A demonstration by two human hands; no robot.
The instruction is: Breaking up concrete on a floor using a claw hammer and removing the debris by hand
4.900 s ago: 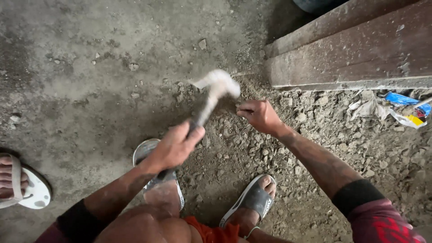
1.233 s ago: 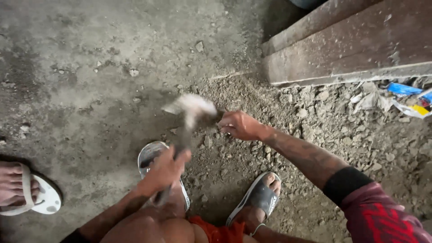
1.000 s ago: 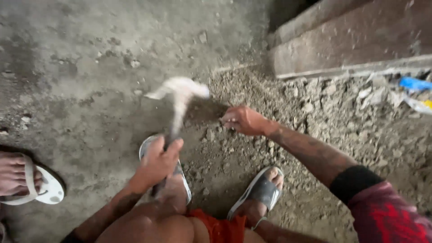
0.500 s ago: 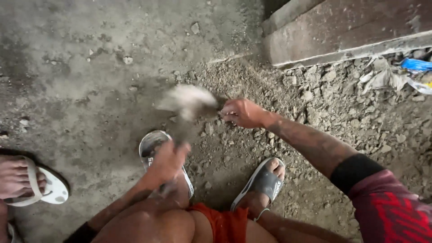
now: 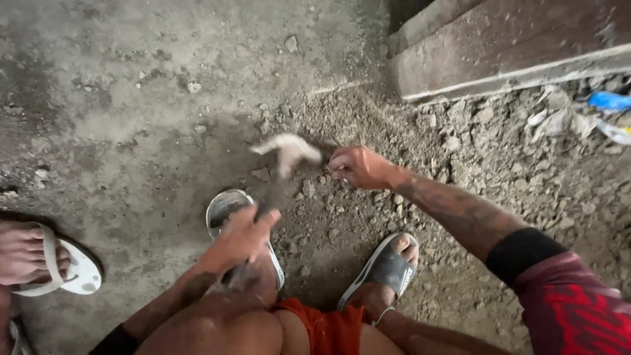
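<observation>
You are squatting over the floor, your knees and orange shorts [image 5: 322, 329] filling the bottom of the view, your feet in grey sandals [image 5: 384, 269]. Your left hand [image 5: 240, 236] is wrapping its fingers tight around the handle of a hammer [image 5: 286, 154], whose pale head is blurring just above the broken concrete rubble [image 5: 473, 151]. Your right hand [image 5: 358, 167] is closing in a fist beside that head; what it is pinching is too small to tell. At the left edge another person's foot [image 5: 26, 253] is resting in a white sandal. Farther off, a dark wooden beam [image 5: 513, 46] is lying along the rubble.
</observation>
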